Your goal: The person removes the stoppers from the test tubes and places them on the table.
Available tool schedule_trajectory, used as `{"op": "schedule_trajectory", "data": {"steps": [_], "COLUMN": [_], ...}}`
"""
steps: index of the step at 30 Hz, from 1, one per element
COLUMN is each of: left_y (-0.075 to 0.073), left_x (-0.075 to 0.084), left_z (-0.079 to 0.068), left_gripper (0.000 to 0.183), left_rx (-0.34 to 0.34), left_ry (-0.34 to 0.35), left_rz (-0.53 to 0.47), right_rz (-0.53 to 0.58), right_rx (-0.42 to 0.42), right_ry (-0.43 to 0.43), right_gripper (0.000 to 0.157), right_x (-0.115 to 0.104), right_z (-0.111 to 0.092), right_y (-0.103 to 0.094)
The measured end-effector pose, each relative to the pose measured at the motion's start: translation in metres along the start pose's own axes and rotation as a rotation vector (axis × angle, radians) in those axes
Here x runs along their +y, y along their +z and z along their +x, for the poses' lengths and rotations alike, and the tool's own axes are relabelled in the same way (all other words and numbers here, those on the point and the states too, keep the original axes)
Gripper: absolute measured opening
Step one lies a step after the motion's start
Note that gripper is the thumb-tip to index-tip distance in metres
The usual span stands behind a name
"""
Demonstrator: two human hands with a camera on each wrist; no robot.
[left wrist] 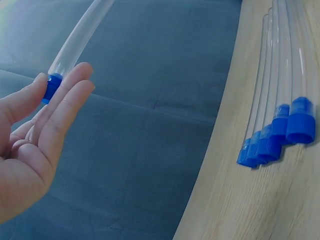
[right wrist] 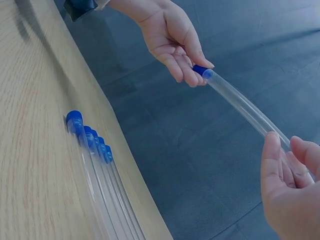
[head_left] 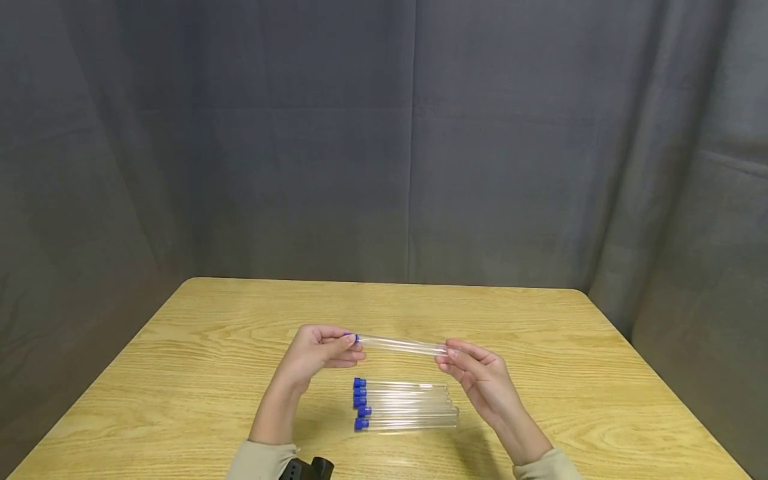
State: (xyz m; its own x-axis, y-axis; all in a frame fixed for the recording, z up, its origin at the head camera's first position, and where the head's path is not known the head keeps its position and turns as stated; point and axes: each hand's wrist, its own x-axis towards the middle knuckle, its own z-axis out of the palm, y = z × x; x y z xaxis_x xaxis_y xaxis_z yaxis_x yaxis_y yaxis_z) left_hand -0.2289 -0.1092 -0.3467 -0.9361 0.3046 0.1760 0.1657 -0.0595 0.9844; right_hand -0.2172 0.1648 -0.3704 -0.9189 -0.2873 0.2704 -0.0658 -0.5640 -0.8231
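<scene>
A clear test tube (head_left: 401, 345) with a blue cap (left wrist: 52, 88) is held up above the table, lying nearly level between both hands. My left hand (head_left: 313, 355) pinches the capped end between thumb and fingers. At the other end, my right hand (head_left: 483, 377) grips the tube's clear tip with thumb and fingers. Below them, several more capped test tubes (head_left: 411, 413) lie side by side on the table, their blue caps pointing left. In the right wrist view the held tube (right wrist: 245, 111) slants from the left hand (right wrist: 172, 42) down to the right hand (right wrist: 292, 192).
The wooden table (head_left: 210, 373) has rounded far corners. Grey curtains (head_left: 384, 167) hang behind it and on both sides. A black device (head_left: 307, 469) is worn at the left wrist, over a beige sleeve (head_left: 262, 460).
</scene>
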Motion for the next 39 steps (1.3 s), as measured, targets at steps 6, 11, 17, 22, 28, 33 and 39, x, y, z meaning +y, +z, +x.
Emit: {"op": "schedule_trajectory", "data": {"steps": [6, 11, 17, 22, 28, 33, 39], "left_y": [-0.003, -0.004, -0.004, -0.004, -0.005, -0.005, -0.005], "left_x": [0.001, 0.000, 0.001, 0.002, 0.000, -0.001, -0.003], "left_z": [0.001, 0.001, -0.001, -0.002, -0.001, 0.000, 0.001], "left_gripper": [0.026, 0.026, 0.027, 0.028, 0.026, 0.025, 0.026], "left_rx": [0.013, 0.012, 0.011, 0.016, 0.017, 0.021, 0.011], "left_ry": [-0.017, -0.021, -0.018, -0.016, -0.014, -0.023, -0.018], "left_rz": [-0.016, -0.025, -0.021, -0.023, -0.021, -0.021, -0.019], "right_rz": [0.011, 0.032, 0.044, 0.038, 0.007, -0.014, -0.030], "right_rx": [-0.011, -0.042, -0.039, -0.032, -0.009, -0.020, -0.017], "right_ry": [-0.014, -0.003, 0.024, 0.044, 0.088, 0.105, 0.132], "right_gripper": [0.030, 0.034, 0.033, 0.030, 0.031, 0.030, 0.029], "right_x": [-0.001, -0.002, -0.002, -0.001, -0.001, -0.001, 0.002], "right_z": [0.001, 0.001, -0.001, -0.003, -0.006, -0.009, -0.011], "right_y": [-0.002, -0.004, -0.005, -0.009, -0.012, -0.014, -0.016]}}
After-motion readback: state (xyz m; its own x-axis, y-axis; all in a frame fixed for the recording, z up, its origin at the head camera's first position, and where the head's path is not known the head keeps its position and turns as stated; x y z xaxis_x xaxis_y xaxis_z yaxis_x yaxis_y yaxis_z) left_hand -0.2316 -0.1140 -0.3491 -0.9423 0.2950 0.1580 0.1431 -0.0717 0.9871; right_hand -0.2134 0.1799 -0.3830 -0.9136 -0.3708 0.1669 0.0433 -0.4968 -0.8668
